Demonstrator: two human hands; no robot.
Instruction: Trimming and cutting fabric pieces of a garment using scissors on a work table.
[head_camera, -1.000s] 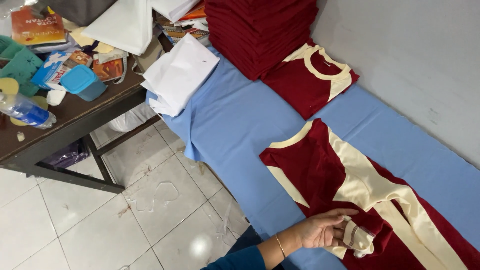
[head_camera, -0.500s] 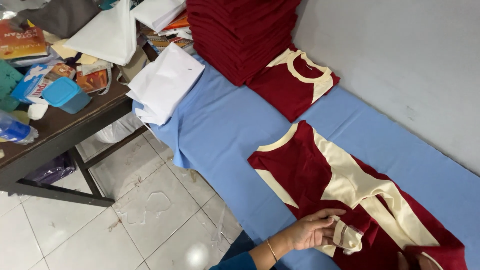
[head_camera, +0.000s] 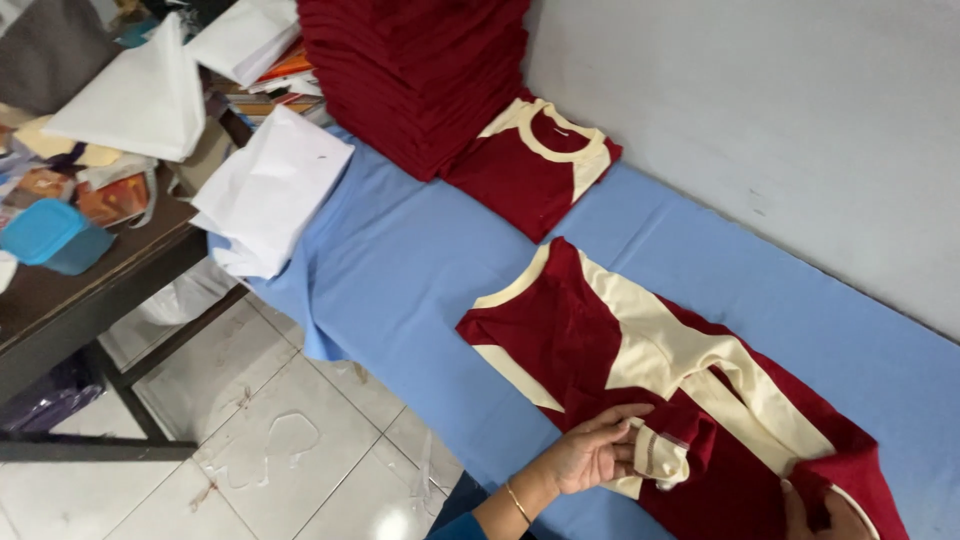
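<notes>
A blue sheet (head_camera: 400, 270) covers the long table (head_camera: 330, 345) that runs along a plain grey wall (head_camera: 760, 110). On it, near the person, lies a maroon shirt (head_camera: 570, 345) with cream sleeves, spread flat and face down, its sleeves drawn in across the back, likely so that the folds stay even. Further up the table, a tall stack of folded maroon shirts (head_camera: 420, 70) stands against the wall, and 1 folded shirt (head_camera: 530, 165) lies just beside its foot, collar up.

The left hand (head_camera: 590, 455) rests at the near edge of the flat shirt, its fingers (head_camera: 612, 420) pinched on a cream sleeve cuff (head_camera: 655, 455) and turning it inward. The right hand (head_camera: 825, 510) shows only in part at the lower edge of the view, on the shirt's hem; whether its fingers are apart or together I cannot tell.

To the left stands a dark wooden table (head_camera: 90, 290) cluttered with white sheets of paper (head_camera: 270, 185), booklets and a blue plastic box (head_camera: 50, 235). The floor is pale tile (head_camera: 250, 440).
</notes>
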